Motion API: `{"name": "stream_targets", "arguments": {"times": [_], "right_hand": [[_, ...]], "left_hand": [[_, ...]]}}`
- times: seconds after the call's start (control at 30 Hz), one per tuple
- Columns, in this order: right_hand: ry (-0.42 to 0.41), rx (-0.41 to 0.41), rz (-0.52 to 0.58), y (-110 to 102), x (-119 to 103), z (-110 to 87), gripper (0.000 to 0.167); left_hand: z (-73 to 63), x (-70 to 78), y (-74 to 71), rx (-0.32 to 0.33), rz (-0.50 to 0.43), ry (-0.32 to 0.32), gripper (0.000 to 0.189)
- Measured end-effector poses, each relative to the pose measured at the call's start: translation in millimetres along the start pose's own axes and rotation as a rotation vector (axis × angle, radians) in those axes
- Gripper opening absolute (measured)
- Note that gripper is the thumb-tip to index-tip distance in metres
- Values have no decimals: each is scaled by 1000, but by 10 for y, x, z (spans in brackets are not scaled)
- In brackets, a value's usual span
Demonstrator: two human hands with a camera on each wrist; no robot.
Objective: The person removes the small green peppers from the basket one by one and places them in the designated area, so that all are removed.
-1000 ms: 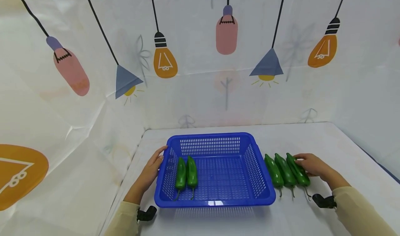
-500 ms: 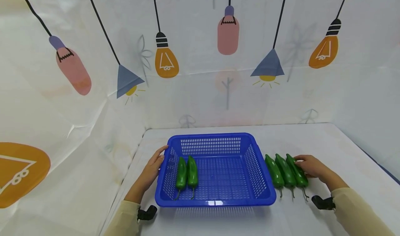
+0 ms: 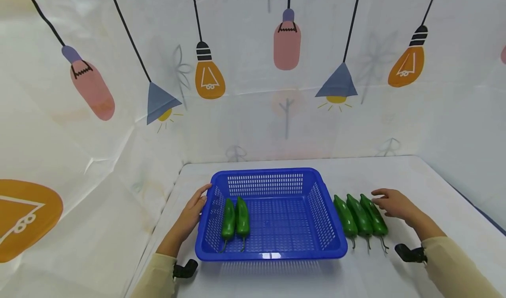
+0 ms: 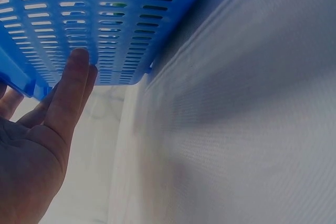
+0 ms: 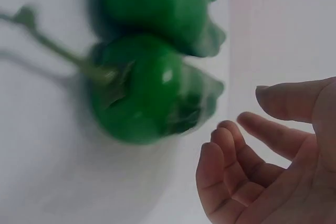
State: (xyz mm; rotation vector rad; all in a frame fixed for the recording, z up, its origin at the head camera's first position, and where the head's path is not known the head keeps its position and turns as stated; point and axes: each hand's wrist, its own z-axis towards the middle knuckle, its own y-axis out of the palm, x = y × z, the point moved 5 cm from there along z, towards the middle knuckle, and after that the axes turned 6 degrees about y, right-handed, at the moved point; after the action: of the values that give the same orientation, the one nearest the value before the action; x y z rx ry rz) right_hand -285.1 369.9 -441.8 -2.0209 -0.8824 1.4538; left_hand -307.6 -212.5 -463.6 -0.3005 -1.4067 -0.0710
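A blue plastic basket (image 3: 272, 256) stands on the white table with two green peppers, a left pepper (image 3: 228, 221) and a right pepper (image 3: 243, 219), lying inside at its left. My left hand (image 3: 190, 214) rests against the basket's left side; in the left wrist view its straight fingers (image 4: 71, 87) touch the slotted outer wall. Right of the basket lie three more green peppers side by side: a near one (image 3: 345, 217), a middle one (image 3: 360, 217) and an outer one (image 3: 374, 217). My right hand (image 3: 397, 206) hovers beside the outer pepper, fingers relaxed, thumb apart, holding nothing.
The white tabletop (image 3: 419, 179) extends behind and to the right of the basket. A white wall sheet (image 3: 245, 127) printed with lamps and bulbs rises at the back and left. Each wrist carries a black camera mount, such as the right mount (image 3: 410, 253).
My right hand has let go of the outer pepper and lifted slightly away. That pepper has shifted left, close against the middle one. My left hand stays at the basket.
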Motion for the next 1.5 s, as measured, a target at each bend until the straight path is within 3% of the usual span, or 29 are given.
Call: {"name": "stream_targets", "arguments": {"times": [0.53,0.87,1.5], "right_hand": [[-127,70,-10,11,-340,-11,47],[-130,56,8,58,-357,6,46],[-145,67,9,125,-452,94,47]], "left_hand": [[12,-17,-12,-1,-4,-1,44],[-13,42,22,2,5,13,45],[12,-29,3,15,6,26,45]]}}
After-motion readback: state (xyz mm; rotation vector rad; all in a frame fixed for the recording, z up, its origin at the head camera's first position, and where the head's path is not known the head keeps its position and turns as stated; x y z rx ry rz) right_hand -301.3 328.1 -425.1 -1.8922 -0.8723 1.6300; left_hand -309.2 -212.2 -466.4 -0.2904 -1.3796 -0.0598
